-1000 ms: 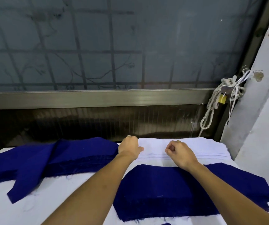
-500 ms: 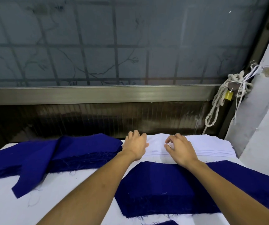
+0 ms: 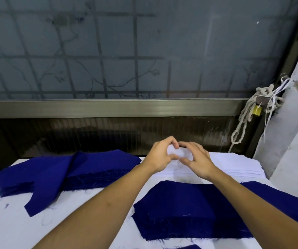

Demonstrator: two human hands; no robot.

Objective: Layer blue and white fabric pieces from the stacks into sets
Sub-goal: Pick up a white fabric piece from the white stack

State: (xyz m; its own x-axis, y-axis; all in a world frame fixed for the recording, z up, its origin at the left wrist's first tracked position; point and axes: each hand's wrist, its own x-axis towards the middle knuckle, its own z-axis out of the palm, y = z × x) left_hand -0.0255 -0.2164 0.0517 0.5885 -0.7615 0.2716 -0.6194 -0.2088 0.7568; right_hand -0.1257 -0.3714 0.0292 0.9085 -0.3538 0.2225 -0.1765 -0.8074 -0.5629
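Top white piece [image 3: 179,153] is pinched off white stack [image 3: 234,164] by left hand [image 3: 160,156] and right hand [image 3: 197,160]; separation from stack, then square placement on near blue pile [image 3: 198,209], is likely needed next.

Head-worn view, forward and down

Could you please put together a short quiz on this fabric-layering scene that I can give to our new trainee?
1. Short answer: what do the left hand and right hand pinch between them?
2. Multiple choice: the stack under the forearms is A) white, B) blue, C) red.
3. True or false: a yellow padlock hangs beside the knotted rope at the right.
Key: 1. the top white piece of the white stack; 2. B; 3. true.
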